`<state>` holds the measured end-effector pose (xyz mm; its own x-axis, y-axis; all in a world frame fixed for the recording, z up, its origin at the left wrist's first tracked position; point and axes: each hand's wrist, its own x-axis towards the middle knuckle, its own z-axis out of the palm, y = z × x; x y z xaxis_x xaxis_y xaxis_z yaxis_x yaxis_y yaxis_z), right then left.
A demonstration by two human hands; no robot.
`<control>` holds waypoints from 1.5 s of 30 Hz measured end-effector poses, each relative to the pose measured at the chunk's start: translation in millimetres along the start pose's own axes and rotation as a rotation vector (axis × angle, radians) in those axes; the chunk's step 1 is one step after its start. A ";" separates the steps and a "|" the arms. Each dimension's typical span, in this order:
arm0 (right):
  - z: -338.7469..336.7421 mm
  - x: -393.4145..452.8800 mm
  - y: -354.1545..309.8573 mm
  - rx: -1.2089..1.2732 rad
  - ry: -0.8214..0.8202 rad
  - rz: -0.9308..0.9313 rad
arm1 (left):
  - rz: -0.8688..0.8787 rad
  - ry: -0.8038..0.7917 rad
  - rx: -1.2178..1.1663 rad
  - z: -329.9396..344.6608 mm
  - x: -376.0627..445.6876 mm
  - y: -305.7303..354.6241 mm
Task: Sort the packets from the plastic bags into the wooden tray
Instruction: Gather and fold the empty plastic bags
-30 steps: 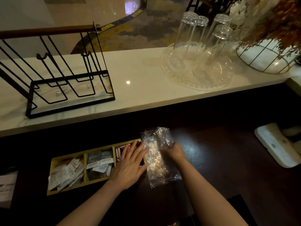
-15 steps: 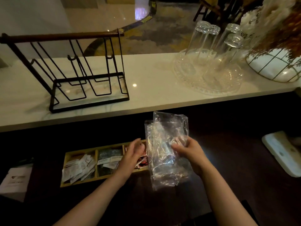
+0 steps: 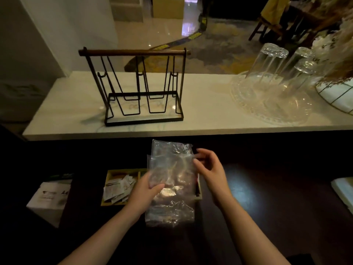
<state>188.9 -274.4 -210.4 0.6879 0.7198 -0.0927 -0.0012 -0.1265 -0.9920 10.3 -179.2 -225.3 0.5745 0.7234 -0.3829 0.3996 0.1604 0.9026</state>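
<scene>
A clear, crumpled plastic bag (image 3: 172,169) is held upright over the dark table, in front of the wooden tray (image 3: 109,174). My left hand (image 3: 145,189) grips the bag's lower left edge, thumb on its front. At the bag's right edge my right hand (image 3: 210,169) has its fingers curled and pinches the plastic. The tray's left compartment holds several white packets (image 3: 118,188). The bag and my left hand hide its other compartments. I cannot tell whether anything is inside the bag.
A black wire rack (image 3: 141,96) with a wooden bar stands on the white counter (image 3: 200,115) behind. A glass platter (image 3: 271,104) with upturned glasses sits at its right, beside a wire basket (image 3: 338,96). A white box (image 3: 49,199) lies left of the tray.
The bag has been lifted and now stands over the tray. My left hand left the tray and took the bag's left edge. My right hand shifted to its right edge. The view tilted up.
</scene>
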 end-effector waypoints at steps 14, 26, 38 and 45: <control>37.0 -2.4 -38.5 -0.148 -0.321 -0.031 | 0.022 0.080 -0.041 -49.1 -11.3 -18.1; 50.7 1.9 -36.4 -0.026 -0.168 0.002 | 0.019 0.080 -0.027 -56.7 -12.2 -23.2; 53.5 -8.1 -38.4 0.098 -0.104 -0.034 | 0.064 0.057 -0.035 -49.6 -16.5 -19.2; 45.9 -6.0 -36.0 0.198 -0.056 0.011 | 0.046 0.035 -0.049 -56.1 -21.2 -21.9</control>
<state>151.5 -242.9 -178.0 0.6459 0.7565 -0.1028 -0.1553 -0.0016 -0.9879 -50.6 -160.4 -225.9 0.5654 0.7539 -0.3345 0.3376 0.1585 0.9279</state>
